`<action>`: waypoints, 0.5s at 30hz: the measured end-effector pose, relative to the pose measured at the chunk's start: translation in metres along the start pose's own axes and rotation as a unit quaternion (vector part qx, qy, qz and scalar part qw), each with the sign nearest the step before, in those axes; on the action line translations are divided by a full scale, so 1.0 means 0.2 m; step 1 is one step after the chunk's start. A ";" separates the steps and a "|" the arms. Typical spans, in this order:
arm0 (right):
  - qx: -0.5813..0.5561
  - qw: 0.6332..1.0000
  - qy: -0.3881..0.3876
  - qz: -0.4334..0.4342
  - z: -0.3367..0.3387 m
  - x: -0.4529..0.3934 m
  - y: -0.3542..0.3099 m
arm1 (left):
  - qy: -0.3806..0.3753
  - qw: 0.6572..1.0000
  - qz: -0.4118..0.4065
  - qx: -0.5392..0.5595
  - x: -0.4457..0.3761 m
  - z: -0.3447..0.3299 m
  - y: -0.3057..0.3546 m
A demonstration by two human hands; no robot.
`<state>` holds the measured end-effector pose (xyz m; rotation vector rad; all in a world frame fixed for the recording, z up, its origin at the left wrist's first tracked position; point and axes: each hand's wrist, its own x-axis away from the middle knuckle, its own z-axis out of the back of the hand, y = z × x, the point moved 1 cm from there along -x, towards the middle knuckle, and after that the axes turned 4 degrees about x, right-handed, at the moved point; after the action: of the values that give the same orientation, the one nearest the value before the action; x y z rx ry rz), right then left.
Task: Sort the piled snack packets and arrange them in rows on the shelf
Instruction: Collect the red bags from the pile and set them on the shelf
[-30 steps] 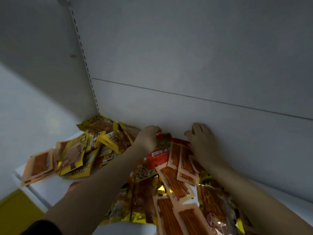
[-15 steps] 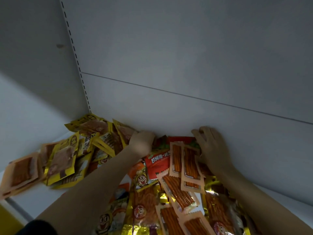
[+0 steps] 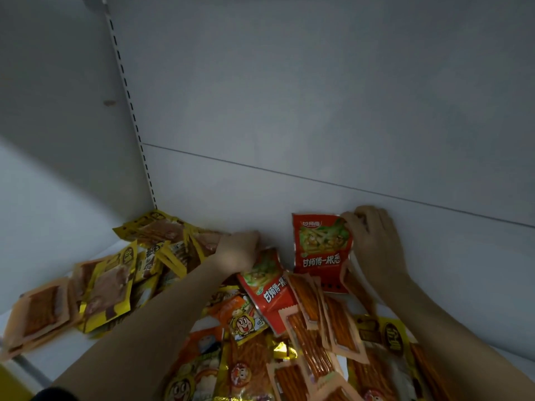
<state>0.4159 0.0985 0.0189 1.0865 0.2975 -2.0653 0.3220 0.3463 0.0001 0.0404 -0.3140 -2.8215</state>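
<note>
Right hand (image 3: 373,244) grips red packet (image 3: 321,250) – left hand (image 3: 237,251) curled

Packets (image 3: 289,337) lie heaped on the shelf (image 3: 52,360) at centre. A second heap (image 3: 121,273) lies left. One packet (image 3: 320,250) stands against the back panel (image 3: 318,111).

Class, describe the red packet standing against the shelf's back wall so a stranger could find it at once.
Start at the white back wall and look down to its base. There the right hand holds the upright red packet. Its twin, the tilted red packet, lies in the pile.
</note>
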 end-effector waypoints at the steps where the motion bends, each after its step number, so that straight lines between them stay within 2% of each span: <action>1: 0.003 1.000 -0.001 -0.003 0.00 0.00 0.00 | 0.019 0.999 -0.001 0.043 0.01 0.03 0.01; 4: 0.011 1.000 -0.004 -0.015 0.01 0.00 -0.01 | 0.069 0.987 -0.005 0.145 0.07 0.12 0.03; 8: -0.019 1.000 -0.013 -0.017 0.08 0.00 -0.03 | 0.096 0.973 -0.031 0.208 0.16 0.20 0.02; 10: -0.125 0.990 -0.018 -0.067 0.14 0.00 -0.05 | 0.098 0.966 -0.042 0.235 0.20 0.25 0.02; 12: -0.248 0.959 -0.011 -0.139 0.23 -0.02 -0.09 | 0.104 0.963 -0.046 0.245 0.23 0.31 0.02; 15: -0.333 0.919 0.060 -0.203 0.39 -0.09 -0.15 | 0.143 0.957 -0.050 0.247 0.27 0.42 0.04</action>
<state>0.3536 0.0874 0.0777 0.7584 1.2766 -1.9897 0.2678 0.3408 0.0833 0.5796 -0.9558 -2.7040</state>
